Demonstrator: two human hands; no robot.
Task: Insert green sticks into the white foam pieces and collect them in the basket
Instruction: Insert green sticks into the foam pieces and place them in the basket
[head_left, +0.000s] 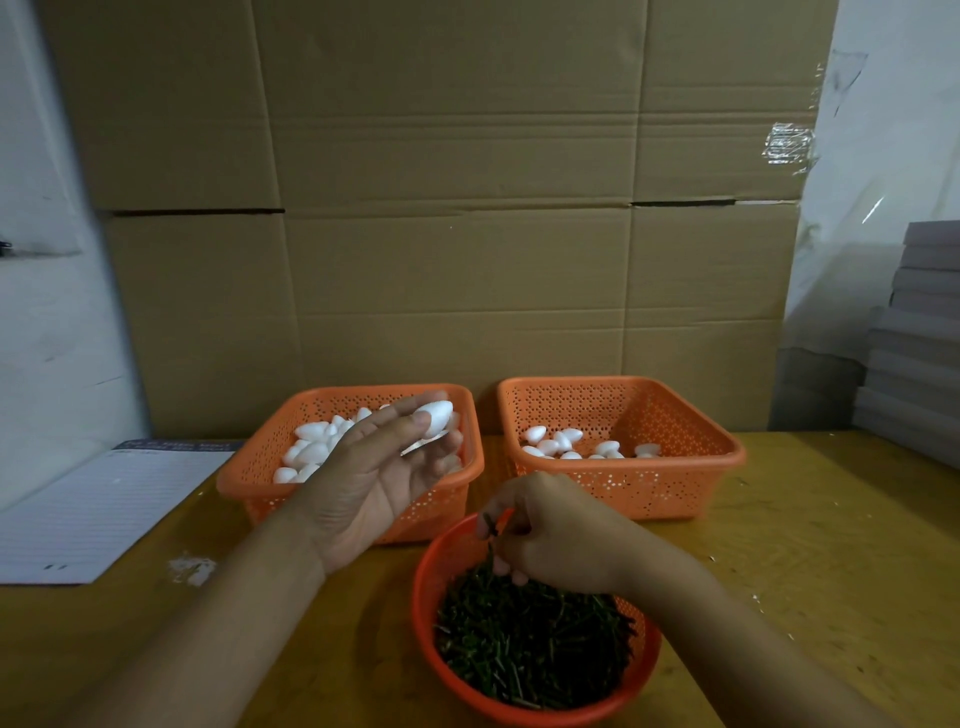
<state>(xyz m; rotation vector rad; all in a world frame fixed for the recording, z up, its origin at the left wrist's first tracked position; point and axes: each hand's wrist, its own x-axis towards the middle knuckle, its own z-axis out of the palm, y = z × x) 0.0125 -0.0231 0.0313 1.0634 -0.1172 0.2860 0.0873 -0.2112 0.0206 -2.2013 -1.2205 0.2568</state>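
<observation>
Pinching a foam piece (434, 415), the left hand (379, 483) hovers above the left basket (249, 467).

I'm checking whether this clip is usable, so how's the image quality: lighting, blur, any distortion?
Head view: dim, flat light, with muted colours; the left hand and its white foam piece look slightly soft; the green sticks merge into a dark mass in the round bowl; wide-angle bending curves the cardboard wall towards the edges; glare shows only on the tape.
</observation>
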